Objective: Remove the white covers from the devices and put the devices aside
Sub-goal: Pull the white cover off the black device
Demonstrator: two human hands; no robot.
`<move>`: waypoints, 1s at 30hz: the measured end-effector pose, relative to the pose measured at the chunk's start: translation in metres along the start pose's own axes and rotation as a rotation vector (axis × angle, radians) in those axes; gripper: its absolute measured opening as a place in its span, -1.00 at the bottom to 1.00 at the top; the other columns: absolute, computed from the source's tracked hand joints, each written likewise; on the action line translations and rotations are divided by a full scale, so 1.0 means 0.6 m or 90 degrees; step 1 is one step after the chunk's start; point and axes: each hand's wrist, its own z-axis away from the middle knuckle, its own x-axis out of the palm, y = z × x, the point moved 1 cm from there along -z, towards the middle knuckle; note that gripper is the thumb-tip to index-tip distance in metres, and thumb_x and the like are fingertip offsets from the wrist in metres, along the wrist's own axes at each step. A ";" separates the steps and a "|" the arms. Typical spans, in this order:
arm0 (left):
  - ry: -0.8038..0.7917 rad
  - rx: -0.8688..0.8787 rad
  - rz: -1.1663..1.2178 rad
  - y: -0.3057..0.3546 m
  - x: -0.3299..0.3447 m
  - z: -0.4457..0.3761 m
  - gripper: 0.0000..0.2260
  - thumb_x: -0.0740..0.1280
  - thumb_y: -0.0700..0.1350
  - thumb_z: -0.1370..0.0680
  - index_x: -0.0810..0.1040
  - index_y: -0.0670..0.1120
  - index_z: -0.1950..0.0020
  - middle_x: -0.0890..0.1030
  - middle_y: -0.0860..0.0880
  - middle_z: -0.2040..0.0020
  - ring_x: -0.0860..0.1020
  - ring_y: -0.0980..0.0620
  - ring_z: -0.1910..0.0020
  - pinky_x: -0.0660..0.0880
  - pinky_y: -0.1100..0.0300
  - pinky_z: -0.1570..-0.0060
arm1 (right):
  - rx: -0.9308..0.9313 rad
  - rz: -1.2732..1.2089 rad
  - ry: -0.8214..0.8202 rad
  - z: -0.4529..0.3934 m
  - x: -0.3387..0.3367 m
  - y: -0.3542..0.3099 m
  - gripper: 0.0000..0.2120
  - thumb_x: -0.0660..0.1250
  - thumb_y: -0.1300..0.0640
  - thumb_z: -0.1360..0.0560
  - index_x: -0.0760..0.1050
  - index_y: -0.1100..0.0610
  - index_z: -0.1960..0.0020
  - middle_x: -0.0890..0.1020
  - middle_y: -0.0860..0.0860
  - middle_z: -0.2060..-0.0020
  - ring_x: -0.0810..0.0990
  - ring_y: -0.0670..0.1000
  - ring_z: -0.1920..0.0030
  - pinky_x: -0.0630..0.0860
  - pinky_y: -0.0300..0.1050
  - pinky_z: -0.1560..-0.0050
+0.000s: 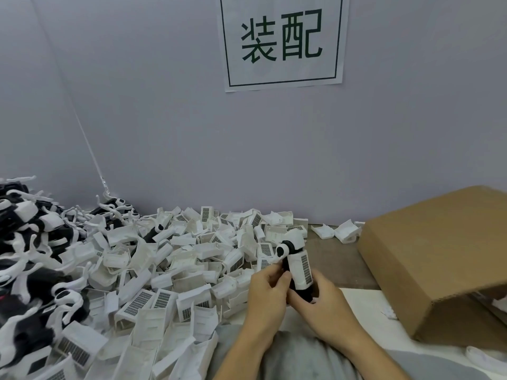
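Note:
I hold one black-and-white device (291, 248) upright in front of me, its white cover (301, 270) with a grey grille still on its body. My left hand (266, 292) grips the device from the left, thumb and fingers at the cover's edge. My right hand (322, 305) holds the black lower end from the right. A large heap of loose white covers (175, 270) spreads over the table to the left. Further left lies a pile of black-and-white devices (30, 256).
A tilted brown cardboard box (439, 256) stands at the right, close to my right hand. A grey wall with a paper sign (282, 42) closes the back. A few covers (336, 231) lie by the box. My grey-clad lap (288, 357) fills the bottom.

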 end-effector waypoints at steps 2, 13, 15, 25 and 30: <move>0.019 -0.007 0.001 -0.002 -0.001 0.000 -0.72 0.20 -0.36 -0.66 0.67 -0.10 -0.04 0.75 0.02 0.19 0.67 0.17 0.32 0.50 0.38 0.40 | 0.005 -0.044 -0.020 -0.002 0.001 0.000 -0.85 0.40 0.08 -0.55 0.59 -0.08 -0.10 0.73 -0.13 0.10 0.70 -0.12 0.03 0.59 -0.12 -0.04; -0.040 0.076 -0.103 -0.003 0.008 0.004 -0.79 0.33 -0.03 -0.61 0.67 -0.13 -0.05 0.74 -0.10 0.09 0.69 0.07 0.11 0.59 0.20 0.09 | 0.021 -0.310 0.028 -0.009 -0.010 -0.015 -0.64 0.27 -0.03 -0.50 0.67 0.21 -0.05 0.75 0.12 0.09 0.74 0.06 0.03 0.64 -0.11 0.06; -0.018 0.095 -0.210 -0.006 0.007 0.002 -0.75 0.24 0.00 -0.67 0.65 -0.10 -0.03 0.72 -0.04 0.15 0.67 0.10 0.16 0.56 0.16 0.12 | -0.009 -0.240 0.073 -0.011 -0.008 -0.016 -0.66 0.30 -0.05 -0.48 0.69 0.19 0.04 0.75 0.09 0.18 0.73 0.04 0.11 0.62 -0.17 0.14; -0.046 0.008 -0.062 -0.003 0.008 0.005 -0.81 0.28 -0.10 -0.66 0.66 -0.14 -0.12 0.73 -0.16 0.00 0.69 -0.12 -0.05 0.60 -0.06 -0.11 | -0.004 -0.276 0.087 -0.013 -0.007 -0.013 -0.75 0.31 0.06 -0.57 0.70 0.19 0.03 0.75 0.11 0.17 0.74 0.06 0.10 0.63 -0.20 0.16; -0.069 0.039 -0.103 -0.004 0.008 0.006 -0.81 0.30 -0.29 -0.64 0.61 -0.14 -0.21 0.72 -0.10 -0.05 0.69 0.01 -0.07 0.61 0.17 -0.08 | 0.021 -0.283 0.073 -0.013 -0.015 -0.010 -0.74 0.29 0.06 -0.59 0.71 0.18 0.02 0.75 0.11 0.17 0.74 0.06 0.10 0.61 -0.23 0.20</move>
